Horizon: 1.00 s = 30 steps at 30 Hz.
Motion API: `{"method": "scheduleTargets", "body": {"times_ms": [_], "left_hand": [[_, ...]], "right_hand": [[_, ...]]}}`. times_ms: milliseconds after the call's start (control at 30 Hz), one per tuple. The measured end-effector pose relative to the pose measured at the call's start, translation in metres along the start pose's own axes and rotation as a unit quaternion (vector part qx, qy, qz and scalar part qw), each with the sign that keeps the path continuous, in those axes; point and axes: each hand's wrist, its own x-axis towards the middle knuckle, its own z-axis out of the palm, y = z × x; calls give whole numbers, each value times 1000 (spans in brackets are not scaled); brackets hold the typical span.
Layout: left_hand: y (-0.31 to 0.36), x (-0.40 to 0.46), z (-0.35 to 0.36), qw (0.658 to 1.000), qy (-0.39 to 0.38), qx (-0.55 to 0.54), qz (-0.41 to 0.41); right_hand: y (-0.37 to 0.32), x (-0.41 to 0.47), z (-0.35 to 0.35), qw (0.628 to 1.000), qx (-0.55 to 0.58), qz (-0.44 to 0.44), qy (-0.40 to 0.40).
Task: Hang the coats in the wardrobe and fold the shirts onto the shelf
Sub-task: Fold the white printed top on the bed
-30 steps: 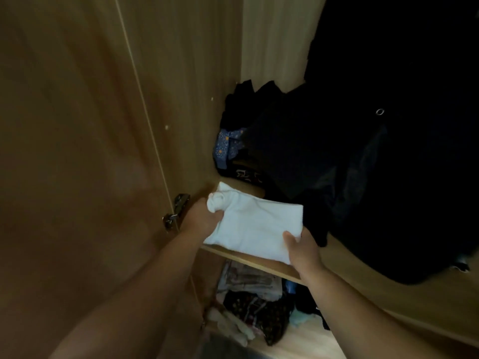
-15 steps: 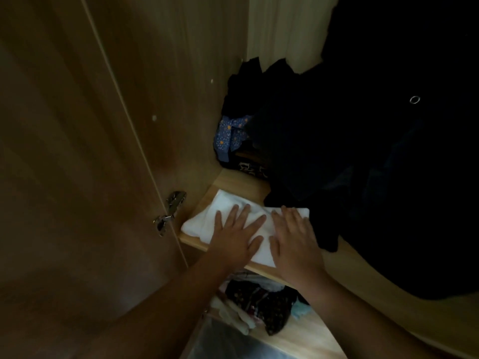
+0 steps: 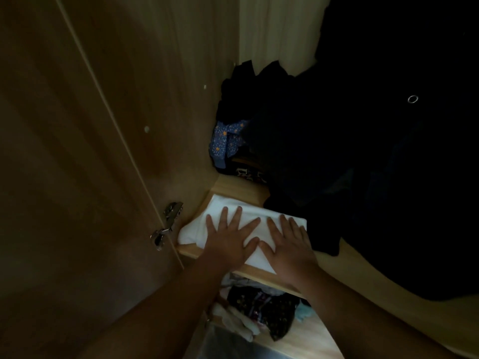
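Observation:
A folded white shirt [image 3: 199, 229] lies at the front left corner of the wooden wardrobe shelf [image 3: 337, 263]. My left hand [image 3: 229, 238] lies flat on its middle with fingers spread. Beside it, my right hand [image 3: 289, 246] presses flat on the shirt's right part, fingers straight. Dark coats [image 3: 375, 164] hang down on the right, their hems resting on the shelf close to my right hand.
A pile of dark and blue patterned clothes [image 3: 228, 143] sits at the back left corner of the shelf. The open wardrobe door [image 3: 64, 177] with its metal hinge [image 3: 168, 221] stands at left. More crumpled clothes [image 3: 261, 309] lie on the lower shelf.
One second ago both hands held the white shirt above the shelf edge. It now lies on the shelf with both palms flat on it; since half a second ago little has moved.

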Motion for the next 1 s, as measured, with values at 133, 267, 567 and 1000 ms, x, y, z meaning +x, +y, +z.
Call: {"method": "scheduleTargets", "body": {"times_ms": [133,267,567,1000], "left_hand": [[2,6,-9,999,-28,-14,-13],[9,-5,-22,997,-68,-17,-34],[57,-66,-88,996,30,-71,-41],[163,-269,-132,992,105,-57,-28]], "right_hand": [[-1,1,-1,1000,2,-1,24],[-1,-15,-13,1000,-5,-15,17],[28,-116,-77,996,-1,8,90],[60,-329,-98,987,24,36,157]]}}
